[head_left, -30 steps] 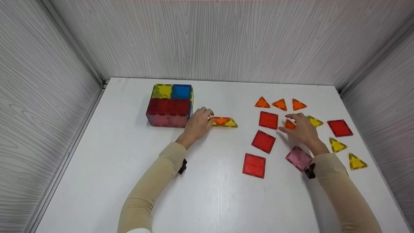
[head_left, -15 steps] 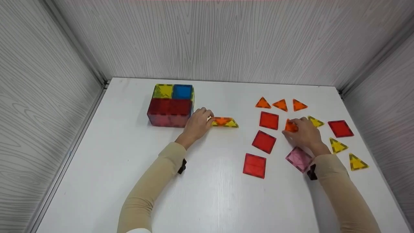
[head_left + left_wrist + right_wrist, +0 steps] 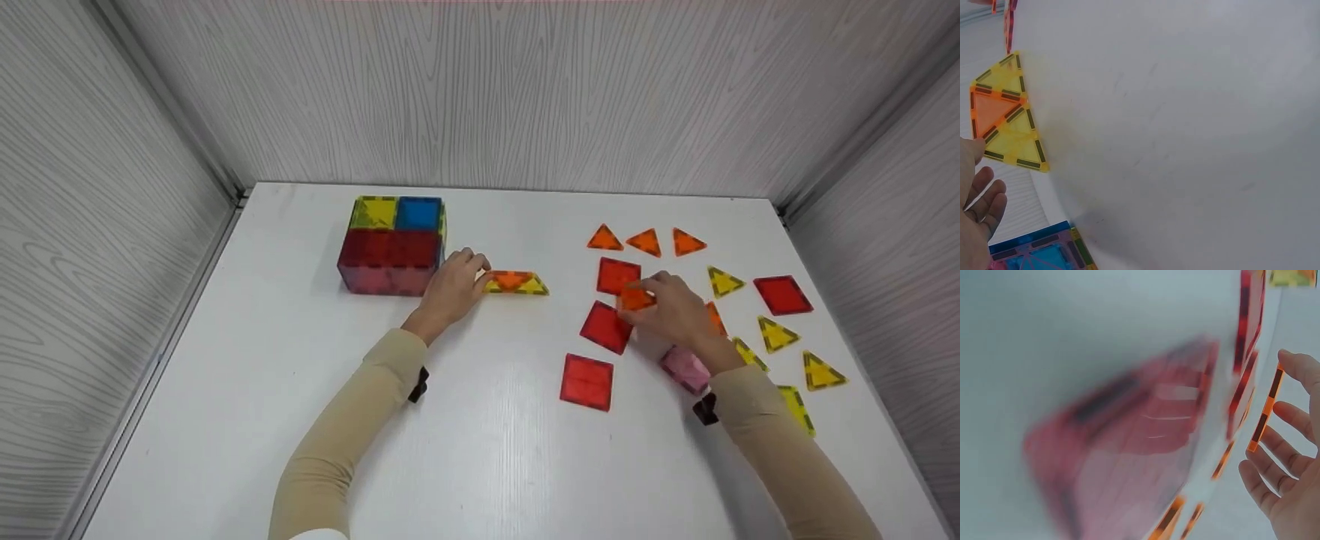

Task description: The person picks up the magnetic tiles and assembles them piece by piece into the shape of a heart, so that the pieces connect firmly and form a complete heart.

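My left hand [image 3: 452, 289] pinches the left end of a strip of magnetic tiles [image 3: 517, 283], one orange triangle between two yellow ones. In the left wrist view the strip stands upright, the thumb at its lower corner [image 3: 985, 140]. Right beside this hand is a box built of magnetic tiles [image 3: 394, 259], coloured red, yellow and blue. My right hand [image 3: 671, 311] pinches an orange triangle tile [image 3: 636, 297] between thumb and fingers, held above two red square tiles [image 3: 606, 327]. The right wrist view catches that triangle [image 3: 1266, 410] edge-on, off the table.
Another red square [image 3: 587, 382] lies nearer the front. Several orange triangles [image 3: 604, 238] are at the back right. Yellow triangles [image 3: 778, 334], a red square [image 3: 783, 295] and a pink square [image 3: 684, 369] lie around the right arm. Wood-grain panels [image 3: 510, 97] border the white table.
The right hand has taken hold of an orange triangle tile, lifted it and moved left over the red squares. My left hand stays at the strip.
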### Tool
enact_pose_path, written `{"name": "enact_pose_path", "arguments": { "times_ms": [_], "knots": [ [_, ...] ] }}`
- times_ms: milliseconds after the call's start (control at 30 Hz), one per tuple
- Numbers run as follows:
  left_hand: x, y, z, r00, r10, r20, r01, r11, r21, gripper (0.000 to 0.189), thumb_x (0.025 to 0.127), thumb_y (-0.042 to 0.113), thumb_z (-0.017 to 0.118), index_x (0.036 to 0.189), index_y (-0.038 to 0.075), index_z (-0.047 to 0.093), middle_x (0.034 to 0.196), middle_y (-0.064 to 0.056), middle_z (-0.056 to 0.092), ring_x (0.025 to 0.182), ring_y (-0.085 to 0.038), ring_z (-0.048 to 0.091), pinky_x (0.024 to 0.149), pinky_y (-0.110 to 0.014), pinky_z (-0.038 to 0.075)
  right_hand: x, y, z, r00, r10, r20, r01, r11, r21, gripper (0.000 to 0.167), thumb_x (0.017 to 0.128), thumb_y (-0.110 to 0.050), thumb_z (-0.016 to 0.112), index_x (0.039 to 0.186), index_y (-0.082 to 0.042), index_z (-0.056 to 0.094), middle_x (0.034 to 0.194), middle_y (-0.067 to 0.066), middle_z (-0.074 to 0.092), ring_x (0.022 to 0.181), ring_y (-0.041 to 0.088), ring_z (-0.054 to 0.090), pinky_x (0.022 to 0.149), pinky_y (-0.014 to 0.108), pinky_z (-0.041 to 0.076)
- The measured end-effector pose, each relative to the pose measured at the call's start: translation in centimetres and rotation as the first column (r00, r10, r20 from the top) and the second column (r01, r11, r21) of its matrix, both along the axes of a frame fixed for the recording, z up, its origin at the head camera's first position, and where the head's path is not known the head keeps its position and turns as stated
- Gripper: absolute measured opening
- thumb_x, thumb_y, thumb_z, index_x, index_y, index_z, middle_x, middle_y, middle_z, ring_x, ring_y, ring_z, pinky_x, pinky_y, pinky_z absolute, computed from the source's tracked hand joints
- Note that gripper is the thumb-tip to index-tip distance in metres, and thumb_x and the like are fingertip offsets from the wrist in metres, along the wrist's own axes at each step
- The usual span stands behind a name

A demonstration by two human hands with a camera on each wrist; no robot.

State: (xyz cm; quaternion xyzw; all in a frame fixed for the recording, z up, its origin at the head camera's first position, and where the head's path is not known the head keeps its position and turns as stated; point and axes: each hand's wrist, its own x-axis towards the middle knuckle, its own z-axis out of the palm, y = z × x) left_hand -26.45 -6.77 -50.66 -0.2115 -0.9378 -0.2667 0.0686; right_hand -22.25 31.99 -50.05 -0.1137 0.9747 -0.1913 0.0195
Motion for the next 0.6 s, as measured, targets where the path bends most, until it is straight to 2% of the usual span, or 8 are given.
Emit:
{"name": "enact_pose_path", "arguments": {
  "times_ms": [233,467,600],
  "knots": [
    [0.0,0.0,0.1,1.0,-0.011,-0.006,0.011,1.0,-0.017,0.022,0.105,0.024,0.066,0.118,0.007,0.071,0.111,-0.014,0.067,0.106,-0.029,0.064,0.101,-0.036,0.059,1.3,-6.7,-0.1,0.987,0.158,-0.01,-0.158,0.987,0.038,0.055,0.092,-0.044,0.08,0.137,-0.014,0.069,0.128,0.013,0.064,0.109,0.029,0.061,0.09,0.048,0.062],
    [0.1,-0.2,0.2,0.997,-0.042,-0.07,0.039,0.998,-0.042,0.02,0.105,0.021,0.066,0.114,0.004,0.07,0.105,-0.016,0.066,0.1,-0.032,0.064,0.094,-0.039,0.058,1.7,-13.1,-0.3,0.952,0.304,0.036,-0.305,0.951,0.052,0.057,0.088,-0.047,0.082,0.137,-0.02,0.071,0.13,0.008,0.066,0.114,0.024,0.062,0.091,0.041,0.063],
    [0.0,-0.3,0.4,0.997,-0.046,-0.063,0.042,0.998,-0.055,0.019,0.105,0.021,0.065,0.115,0.005,0.07,0.106,-0.016,0.066,0.102,-0.033,0.063,0.095,-0.04,0.058,1.4,-16.0,-0.5,0.927,0.367,0.074,-0.371,0.928,0.037,0.055,0.088,-0.046,0.083,0.136,-0.021,0.072,0.13,0.007,0.066,0.114,0.022,0.062,0.092,0.037,0.062]
  ]
}}
